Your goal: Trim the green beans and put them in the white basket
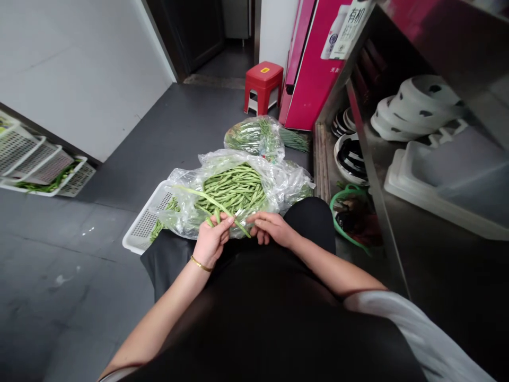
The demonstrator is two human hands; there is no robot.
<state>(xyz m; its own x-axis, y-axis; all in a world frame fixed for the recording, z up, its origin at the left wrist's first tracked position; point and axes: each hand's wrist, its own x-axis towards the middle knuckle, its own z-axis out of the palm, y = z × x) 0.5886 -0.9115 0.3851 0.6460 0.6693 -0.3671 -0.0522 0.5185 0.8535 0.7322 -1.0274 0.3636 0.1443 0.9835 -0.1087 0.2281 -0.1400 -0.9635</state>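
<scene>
A long green bean (210,199) is slanting over the bean pile (238,183). The left hand (212,239) is pinching it between thumb and fingers, along with shorter pieces. The right hand (273,228) is hovering by its near end, fingers partly bent; whether they are touching, I cannot tell. A clear plastic bag (183,215) is surrounding the pile, partly covering a white basket (134,233).

Pink cabinet (312,101), upper right edge: white panel (347,33) is showing "有机"; "天" is showing below. Red stool (258,80): yellow label (264,70), unreadable.
</scene>
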